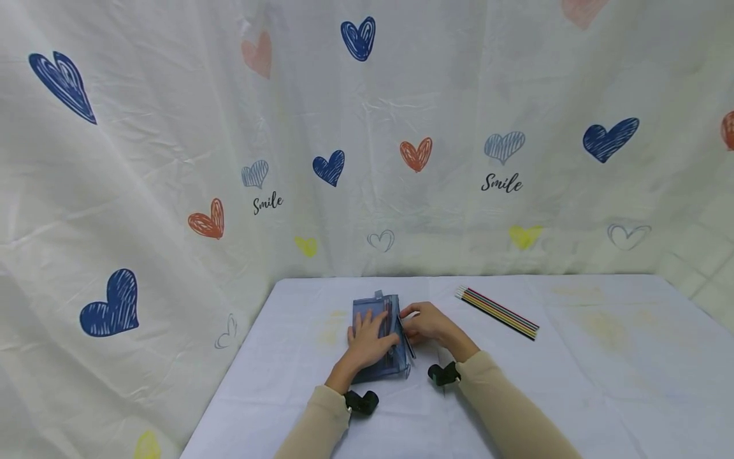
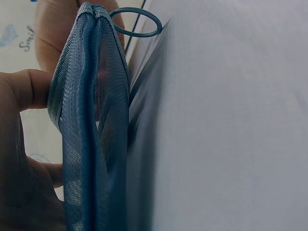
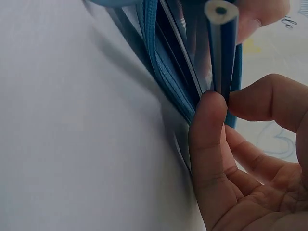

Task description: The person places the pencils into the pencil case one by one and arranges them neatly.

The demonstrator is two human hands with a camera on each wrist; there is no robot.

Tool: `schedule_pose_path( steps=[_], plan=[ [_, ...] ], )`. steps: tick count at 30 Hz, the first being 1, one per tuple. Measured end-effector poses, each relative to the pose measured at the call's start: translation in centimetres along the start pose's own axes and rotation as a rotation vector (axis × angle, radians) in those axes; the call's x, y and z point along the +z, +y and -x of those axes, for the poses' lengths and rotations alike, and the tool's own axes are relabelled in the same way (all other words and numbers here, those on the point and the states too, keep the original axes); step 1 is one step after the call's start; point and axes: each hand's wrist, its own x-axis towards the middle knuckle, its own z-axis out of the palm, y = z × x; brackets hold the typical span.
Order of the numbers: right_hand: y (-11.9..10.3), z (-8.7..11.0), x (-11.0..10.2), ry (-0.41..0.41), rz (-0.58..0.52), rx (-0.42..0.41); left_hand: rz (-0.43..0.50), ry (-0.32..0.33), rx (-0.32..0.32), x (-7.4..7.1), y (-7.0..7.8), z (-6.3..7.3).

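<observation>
A blue mesh pencil case [image 1: 367, 309] lies on the white table, with darker, pencil-like shapes inside. My left hand [image 1: 367, 341] rests on top of it with fingers spread. In the left wrist view, the zip edge of the pencil case [image 2: 77, 144] faces the camera, and a blue ring [image 2: 137, 34] sticks out at its end. At the case's right side, my right hand [image 1: 427, 324] pinches a blue-and-silver striped pencil [image 3: 222, 53] between thumb and finger. The pencil's flat, uncut end points towards the right wrist camera. The zip opening [image 3: 161, 62] gapes beside it.
Several striped pencils [image 1: 497, 312] lie side by side to the right of my right hand. The white-covered table [image 1: 573, 382] meets a hanging cloth [image 1: 453, 210] printed with hearts at its back edge. Black wrist cameras [image 1: 362, 402] sit on both wrists.
</observation>
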Motion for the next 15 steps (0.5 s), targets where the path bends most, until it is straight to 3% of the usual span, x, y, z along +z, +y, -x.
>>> schedule_pose_path(
  steps=[7, 15],
  plan=[
    [-0.03, 0.05, 0.40, -0.024, -0.027, 0.021, 0.013, -0.005, -0.004, -0.04, 0.19, 0.15],
    [0.44, 0.40, 0.24, -0.086, -0.070, -0.045, 0.023, -0.004, -0.012, -0.09, 0.10, 0.05]
  ],
)
